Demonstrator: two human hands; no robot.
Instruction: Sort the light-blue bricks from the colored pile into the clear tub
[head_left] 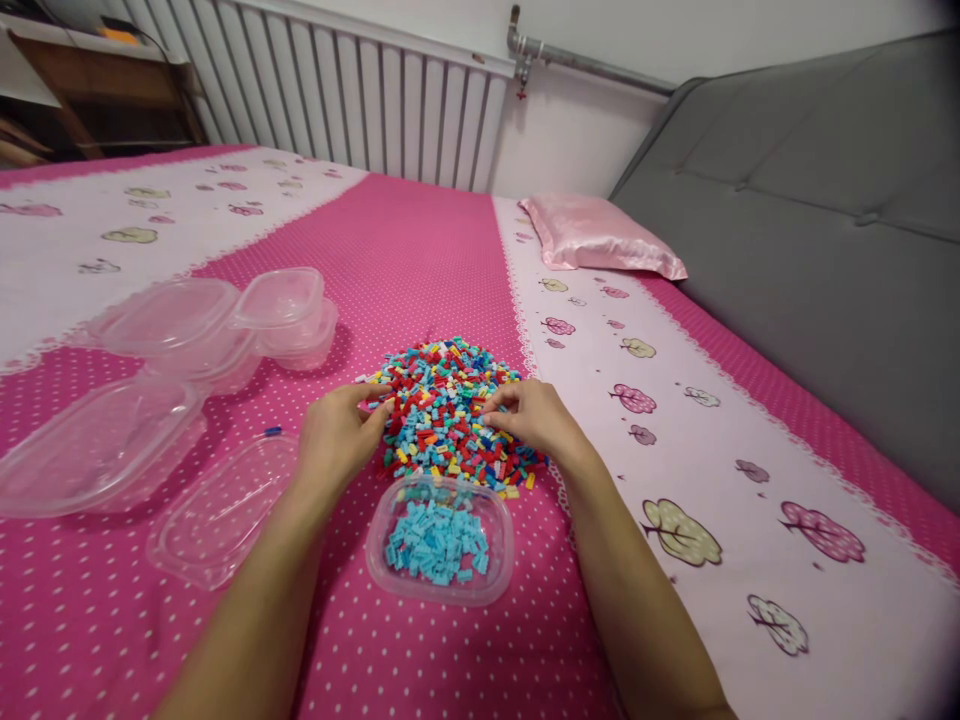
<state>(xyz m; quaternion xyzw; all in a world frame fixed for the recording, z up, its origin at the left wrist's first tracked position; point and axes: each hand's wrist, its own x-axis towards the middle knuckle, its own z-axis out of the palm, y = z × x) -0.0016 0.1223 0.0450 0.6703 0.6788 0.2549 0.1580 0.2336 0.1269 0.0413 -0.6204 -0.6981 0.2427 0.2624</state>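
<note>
A heap of small red, light blue, yellow and green bricks (442, 405) lies on the pink dotted bedsheet. My left hand (337, 435) rests at the heap's left edge, fingers curled together in a pinch. My right hand (529, 415) lies on the heap's right side, fingertips pinched among the bricks. What either pinch holds is too small to make out. Just in front of the heap, between my forearms, stands a clear plastic tub (386, 560) with several light blue bricks (439, 540) in it.
Empty clear tubs (97, 450) and lids (217, 515) lie to the left, with more stacked behind (281, 305). A lone blue brick (272, 432) lies beside them. A pink pillow (600, 235) and grey headboard (825, 220) are at the right, a radiator (337, 90) behind.
</note>
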